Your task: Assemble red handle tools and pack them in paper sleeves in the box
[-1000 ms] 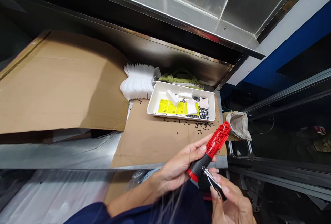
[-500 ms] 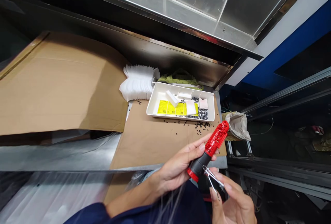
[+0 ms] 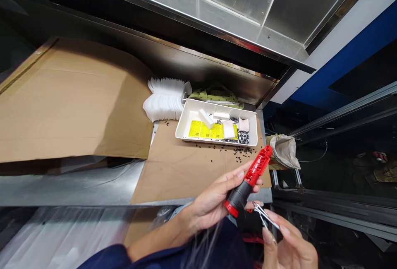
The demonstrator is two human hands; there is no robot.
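In the head view, my left hand (image 3: 214, 196) is closed round a red-and-black plastic housing (image 3: 245, 189). Its red half is hollow with ribs inside, and its black collar ends in a red ring; the housing points up to the right. Lower right, my right hand (image 3: 291, 234) pinches small silver nippers (image 3: 267, 215) between thumb and fingers. The tips of the nippers are a short way off the black collar, not touching it. Part of the right hand's fingers passes behind the nippers.
A white tray (image 3: 182, 130) holds yellow labels (image 3: 203, 130), white blocks and small black pieces. Several black bits (image 3: 243, 152) lie scattered on the cardboard sheet (image 3: 173, 165). White foam sleeves (image 3: 166, 101), a large carton (image 3: 77, 99) and a paper-lined bin (image 3: 285, 151) stand around.
My right hand has drawn the nippers away from the black collar, down and to the right, and their handles are closer together. The left hand and housing have barely moved.
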